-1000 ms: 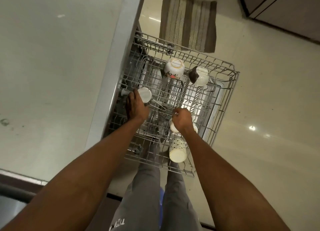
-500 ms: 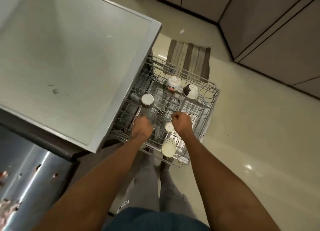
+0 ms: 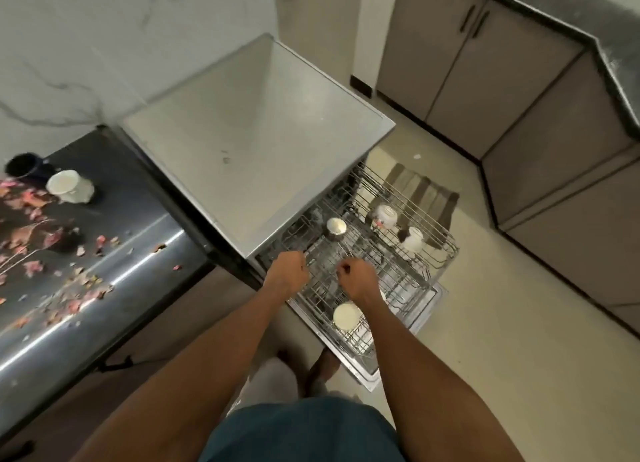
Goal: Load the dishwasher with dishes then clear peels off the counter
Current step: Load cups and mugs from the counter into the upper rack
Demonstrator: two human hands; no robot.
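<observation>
The dishwasher's wire rack (image 3: 446,251) is pulled out over the lowered door (image 3: 427,307). In it stand a steel cup (image 3: 336,227), a white flowered cup (image 3: 385,215), a white and brown cup (image 3: 412,239) and, nearest me, a white cup (image 3: 346,316). My left hand (image 3: 287,275) hovers as a fist over the rack's left side, below the steel cup. My right hand (image 3: 357,278) is also curled, just above the near white cup. I see nothing held in either hand. Pink and brown peels (image 3: 52,253) litter the dark counter (image 3: 145,219) at left.
On the counter's far end sit a white mug (image 3: 69,186) and a dark mug (image 3: 23,165). The dishwasher's steel top (image 3: 259,142) stands between counter and rack. A striped rug (image 3: 424,191) lies beyond the rack. Beige cabinets (image 3: 485,80) line the right side.
My left hand let go of the steel cup and drew back into a fist. My head rose and turned left, which brought the counter with its peels and mugs into view.
</observation>
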